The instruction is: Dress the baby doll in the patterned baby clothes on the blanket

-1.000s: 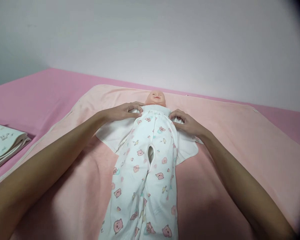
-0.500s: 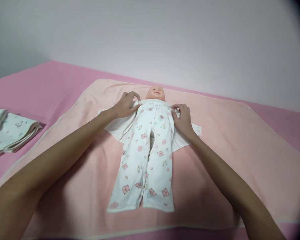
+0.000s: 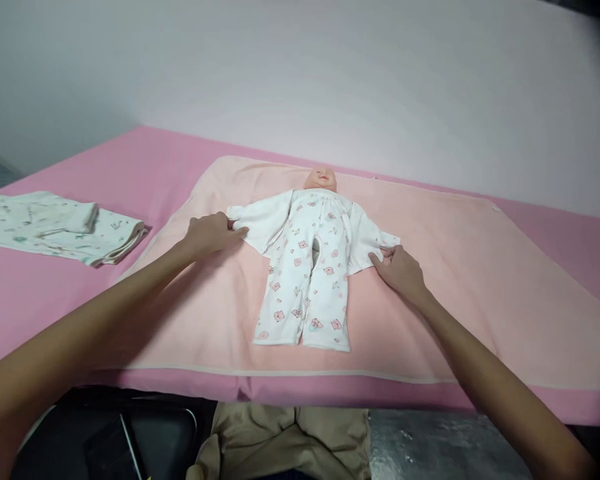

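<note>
A baby doll [image 3: 321, 179] lies on its back, its head showing at the far end of the clothes. White baby trousers [image 3: 300, 287] with pink animal prints are laid flat over its front, waistband up by the neck and a split at the crotch. Beneath them a white baby shirt [image 3: 266, 221] spreads its sleeves to both sides. My left hand [image 3: 211, 233] pinches the end of the left-hand sleeve between thumb and fingers. On the other side, my right hand [image 3: 401, 268] grips the right-hand sleeve near its cuff. The doll's limbs are hidden under the cloth.
All this rests on a peach blanket [image 3: 420, 333] over a pink-covered table [image 3: 150, 163]. Folded printed cloths [image 3: 65, 227] lie at the left. A wall rises behind. Below the front edge are my khaki trousers [image 3: 290, 440] and a black object [image 3: 165, 433].
Both hands have moved outward and down from beside the trousers' waistband to the sleeve ends, and the sleeves look more spread out. My view has tilted down, bringing the table's front edge into sight.
</note>
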Motion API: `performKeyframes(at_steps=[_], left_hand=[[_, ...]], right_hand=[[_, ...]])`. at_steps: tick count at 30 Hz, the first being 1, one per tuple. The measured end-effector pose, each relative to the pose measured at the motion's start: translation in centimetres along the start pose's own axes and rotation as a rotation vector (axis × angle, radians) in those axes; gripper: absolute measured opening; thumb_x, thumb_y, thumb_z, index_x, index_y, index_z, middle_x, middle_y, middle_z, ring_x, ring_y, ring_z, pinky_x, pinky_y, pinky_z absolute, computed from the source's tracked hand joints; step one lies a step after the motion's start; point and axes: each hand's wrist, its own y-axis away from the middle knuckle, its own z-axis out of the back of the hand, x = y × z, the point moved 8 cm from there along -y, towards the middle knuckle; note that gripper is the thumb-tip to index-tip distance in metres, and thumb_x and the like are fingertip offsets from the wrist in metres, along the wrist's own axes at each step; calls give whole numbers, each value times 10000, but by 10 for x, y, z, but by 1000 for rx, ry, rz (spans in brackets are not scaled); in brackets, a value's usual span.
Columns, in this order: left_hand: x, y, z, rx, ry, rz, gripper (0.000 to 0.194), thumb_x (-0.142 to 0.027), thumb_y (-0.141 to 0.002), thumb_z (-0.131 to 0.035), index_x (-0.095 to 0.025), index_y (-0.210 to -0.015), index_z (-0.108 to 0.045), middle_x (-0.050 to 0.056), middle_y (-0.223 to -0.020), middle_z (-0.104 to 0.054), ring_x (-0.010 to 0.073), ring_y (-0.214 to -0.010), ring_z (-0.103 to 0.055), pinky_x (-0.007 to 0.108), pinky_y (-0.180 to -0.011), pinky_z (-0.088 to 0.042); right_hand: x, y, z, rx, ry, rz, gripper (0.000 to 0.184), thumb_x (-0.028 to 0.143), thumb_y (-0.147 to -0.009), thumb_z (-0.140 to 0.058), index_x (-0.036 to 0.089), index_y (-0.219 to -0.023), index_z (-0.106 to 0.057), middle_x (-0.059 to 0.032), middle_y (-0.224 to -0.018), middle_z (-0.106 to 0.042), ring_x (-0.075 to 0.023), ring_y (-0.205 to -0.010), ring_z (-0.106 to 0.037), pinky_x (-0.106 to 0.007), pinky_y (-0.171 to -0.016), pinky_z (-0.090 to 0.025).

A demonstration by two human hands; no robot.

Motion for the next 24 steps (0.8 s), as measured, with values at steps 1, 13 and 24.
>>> performKeyframes(at_steps=[1,13,24], left_hand=[[-2,-4,0,52,-13,29,490,-696,-819,-660,-231,-704,-557,112,-722,-691,383,-814,-703,571,-926,-495],[-128,39,80,-417,226,-361,254,-444,-998,-523,-236,-1110,-617,85,-1050,-767,271,-954,-677,419,-875,-520],[-121,72,-10,-260,27,-735,461,-525,-964,-635,-234,-1316,-571,161,-1422,-684,373,-1276,-631,531,-1067,-487]], right_hand=[[3,-3,0,3,-13,-12,479,697,-935,-656,246,-1056,-548,-160,-1258,-765,-376,-1165,-713,-486,-927,-524],[95,-34,72,-58,-442,227,227,410,-932,-524,253,-777,-471,-20,-762,-570,-198,-744,-537,-346,-696,-457],[93,49,8,13,-328,563,287,480,-997,-671,262,-1122,-532,-110,-1135,-653,-318,-1037,-603,-476,-923,-499]])
